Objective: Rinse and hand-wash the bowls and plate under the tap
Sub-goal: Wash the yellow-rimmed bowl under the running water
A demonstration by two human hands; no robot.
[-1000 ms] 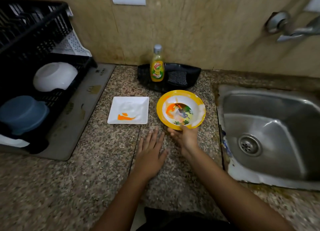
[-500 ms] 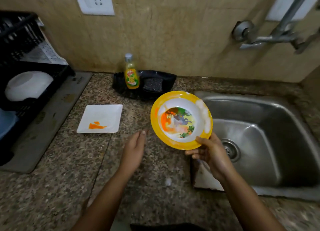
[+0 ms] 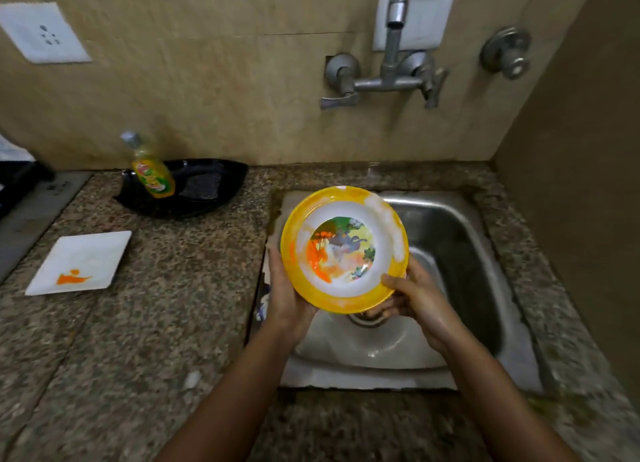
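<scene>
A yellow-rimmed bowl (image 3: 344,248) with a cartoon picture and orange smears is held tilted above the steel sink (image 3: 460,254). My left hand (image 3: 285,293) holds its left edge from underneath. My right hand (image 3: 414,297) grips the lower right rim, thumb on top. A white square plate (image 3: 83,262) with an orange stain lies on the granite counter at the left. The wall tap (image 3: 384,77) stands above the sink; no water is seen running.
A dish-soap bottle (image 3: 152,171) stands in a black tray (image 3: 207,188) holding a scrubber behind the counter. A dark drying rack edge (image 3: 17,181) shows at the far left. A side wall (image 3: 581,150) closes the sink's right side.
My right hand carried the bowl from the counter over to the sink. My left hand left the counter and took the bowl's left edge. The view swung right.
</scene>
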